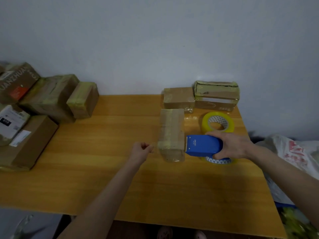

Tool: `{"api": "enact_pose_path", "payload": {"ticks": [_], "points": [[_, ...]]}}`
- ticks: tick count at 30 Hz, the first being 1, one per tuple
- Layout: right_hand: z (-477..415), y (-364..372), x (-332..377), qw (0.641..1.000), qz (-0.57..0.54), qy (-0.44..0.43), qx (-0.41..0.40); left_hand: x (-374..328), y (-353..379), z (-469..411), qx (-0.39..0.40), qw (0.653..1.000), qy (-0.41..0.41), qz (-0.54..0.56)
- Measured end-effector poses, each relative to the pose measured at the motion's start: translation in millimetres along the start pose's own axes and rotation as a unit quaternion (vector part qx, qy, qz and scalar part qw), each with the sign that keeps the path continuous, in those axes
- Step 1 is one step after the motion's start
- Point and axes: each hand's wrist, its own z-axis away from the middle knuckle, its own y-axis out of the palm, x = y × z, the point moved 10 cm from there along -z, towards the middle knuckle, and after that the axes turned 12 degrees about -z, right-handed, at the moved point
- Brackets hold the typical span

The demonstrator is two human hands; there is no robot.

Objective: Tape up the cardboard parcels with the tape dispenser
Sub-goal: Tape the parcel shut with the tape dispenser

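Left hand (141, 150): bare forearm comes up from the bottom edge, angled up and right, wrist straight. Fingers curled into a loose fist, thumb against forefinger. Whether it pinches anything is too faint to tell. Right hand (231, 146): bare forearm enters from the right edge, running up and left. Palm down, fingers wrapped over the far side of the blue tape dispenser (203, 145), thumb on its near side, gripping its rear end. Hands apart, roughly level, both over the bench (103, 169).
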Motion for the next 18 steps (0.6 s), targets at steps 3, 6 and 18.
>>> {"api": "enact_pose_path", "payload": {"ticks": [3,6,18], "points": [[-7,13,-3,1.000,0.000,0.021,0.023,0,13,-5,0.007,1.000,0.012,-0.018],[-9,21,-7,0.998,-0.020,0.041,0.033,-2,24,-13,0.021,0.998,0.027,-0.046],[0,27,-5,1.000,-0.005,0.030,-0.006,-63,4,48,-0.195,0.855,0.363,-0.316]]}}
